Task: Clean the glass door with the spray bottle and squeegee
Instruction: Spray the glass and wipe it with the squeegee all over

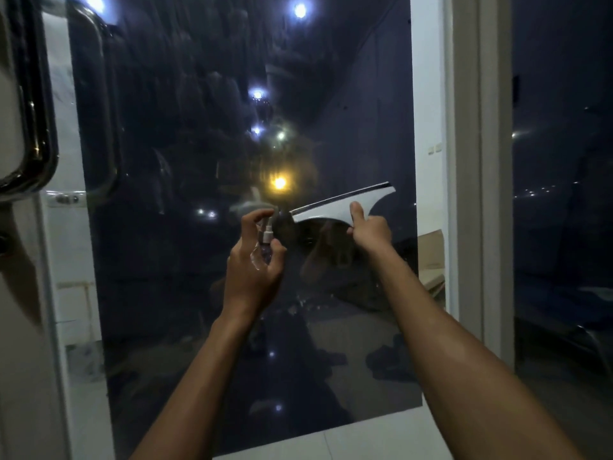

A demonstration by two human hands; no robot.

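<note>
The glass door [205,194] is dark and fills most of the view, with lamps reflected in it. The left hand [255,260] has its grip closed around a small clear spray bottle [263,240], near the centre of the pane, with one finger curled over the white nozzle, which seems to point toward the glass. At about 2 o'clock from the bottle, the right hand [370,227] holds a white squeegee [345,204], fingers wrapped on its handle and thumb up; the blade edge is tilted and lies close to the glass, but I cannot tell if it touches. I judge the work is in the spraying step. Some faint smears appear in the upper part, so most wiping is probably left. A black door handle [36,104] stands at 9 o'clock.
</note>
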